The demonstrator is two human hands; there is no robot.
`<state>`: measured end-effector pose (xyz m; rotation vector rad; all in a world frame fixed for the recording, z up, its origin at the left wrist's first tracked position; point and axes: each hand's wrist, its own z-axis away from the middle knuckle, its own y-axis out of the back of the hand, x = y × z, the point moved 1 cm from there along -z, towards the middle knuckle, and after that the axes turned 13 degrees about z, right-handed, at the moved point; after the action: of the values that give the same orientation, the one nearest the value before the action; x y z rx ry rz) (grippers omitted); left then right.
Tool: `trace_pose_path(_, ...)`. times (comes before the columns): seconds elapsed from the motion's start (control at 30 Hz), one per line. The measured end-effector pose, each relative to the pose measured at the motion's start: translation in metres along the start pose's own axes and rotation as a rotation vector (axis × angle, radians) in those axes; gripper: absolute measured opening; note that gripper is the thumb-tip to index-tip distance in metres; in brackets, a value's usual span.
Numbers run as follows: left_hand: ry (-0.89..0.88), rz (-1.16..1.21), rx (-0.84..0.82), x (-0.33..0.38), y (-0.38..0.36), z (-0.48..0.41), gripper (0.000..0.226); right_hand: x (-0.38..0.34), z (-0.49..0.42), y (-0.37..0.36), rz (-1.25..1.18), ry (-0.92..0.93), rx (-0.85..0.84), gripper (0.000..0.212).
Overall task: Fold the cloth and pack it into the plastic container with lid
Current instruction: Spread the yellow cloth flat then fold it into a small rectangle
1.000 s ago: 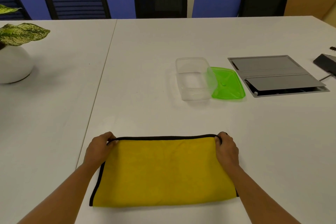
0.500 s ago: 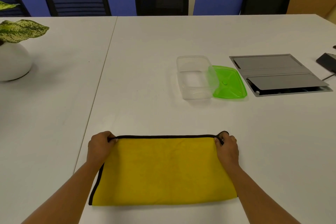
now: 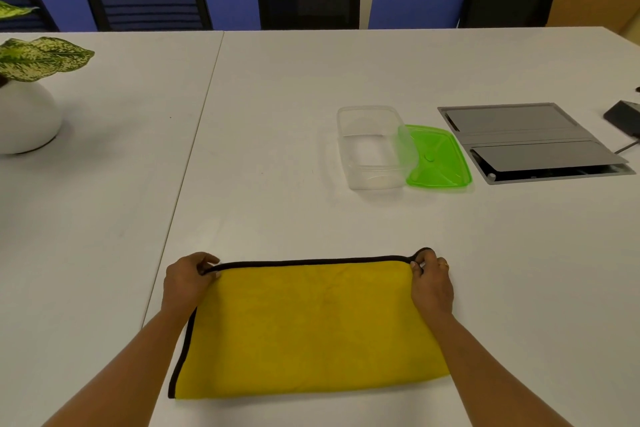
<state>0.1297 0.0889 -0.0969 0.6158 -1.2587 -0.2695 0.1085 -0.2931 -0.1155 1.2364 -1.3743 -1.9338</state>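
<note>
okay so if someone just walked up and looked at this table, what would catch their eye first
Most likely the bright yellow cloth lying flat at the near edge of the white table, with the left hand and right hand pinching its two far corners along the black trim. Next, the green lid farther back on the right, touching the right side of the empty clear plastic container.

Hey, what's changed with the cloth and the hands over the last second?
Almost nothing. The left hand and right hand keep their grip on the far corners of the yellow cloth, which lies flat as before. The container and green lid have not moved; only the camera shifted slightly.
</note>
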Motion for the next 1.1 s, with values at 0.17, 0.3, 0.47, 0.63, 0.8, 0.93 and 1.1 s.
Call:
trace_pose_path(0.17,-0.144,-0.310,-0.057,-0.009,-0.015,0.009,0.033,-0.001,-0.001,-0.002,0.007,0.001,0.039,0.016)
trace_pose_path(0.3,-0.243,-0.454,0.048,-0.014,-0.032,0.027,0.041,-0.005,0.006,0.000,0.250,0.031,0.172,0.015)
trace_pose_path(0.47,-0.405,-0.395,0.118,-0.001,-0.058,0.049,0.045,-0.034,0.026,-0.002,0.123,0.188,0.284,0.002)
trace_pose_path(0.63,-0.499,-0.386,-0.048,0.025,-0.106,0.075,0.047,-0.088,0.079,-0.041,-0.060,0.523,0.163,0.027)
trace_pose_path(0.8,-0.439,-0.520,-0.149,0.028,-0.122,0.080,0.051,-0.105,0.099,-0.061,0.062,0.601,-0.086,0.062)
trace_pose_path(0.93,-0.394,-0.554,-0.161,0.022,-0.117,0.079,0.052,-0.093,0.100,-0.060,0.260,0.666,-0.086,0.044)
trace_pose_path(1.1,-0.335,-0.549,-0.101,0.007,-0.102,0.078,0.065,-0.077,0.089,-0.058,0.357,0.567,-0.075,0.059)
